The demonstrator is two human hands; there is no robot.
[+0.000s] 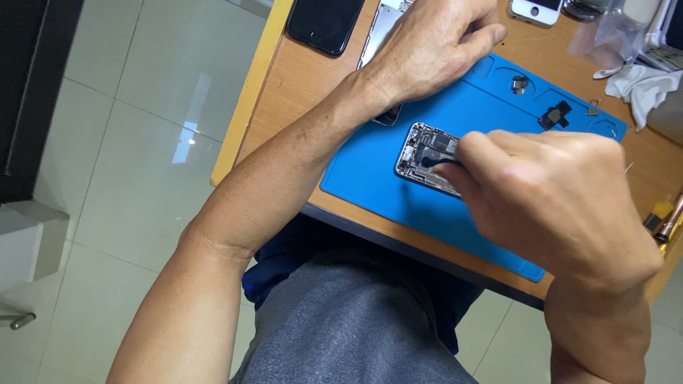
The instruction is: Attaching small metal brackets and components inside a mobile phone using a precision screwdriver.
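Working over an opened phone chassis [427, 158] at centre frame, lying flat on a blue silicone mat [370, 171] that covers the wooden desk [299, 78].

Right hand [555, 199], lower right of frame: fingers curled tight and pinched on a slim dark tool [435, 161], tip set down among the exposed internal parts at the chassis end. Grip close to the tip, judged to give fine control over small components. Rest of the tool hidden inside the hand.

Left hand [434, 43], upper centre: palm down, fingers loosely bent and spread, pressing on a silver phone frame [380, 32] at the mat's upper edge. Nothing clearly gripped; whether a fingertip pins a small part beneath cannot be told. Forearm angled across the desk edge, probably as a brace.

Placement notes:
- Small dark component [555, 114] and a smaller part [520, 83] parked in the moulded recesses along the mat's upper right edge, apart from the chassis, likely so as not to roll off.
- Black phone [326, 23], screen up, at top of frame, beyond the mat.
- White phone front [535, 10] and a white cloth [644, 89] at upper right.
- Screwdriver handles [665, 220] at right edge, near the working hand.
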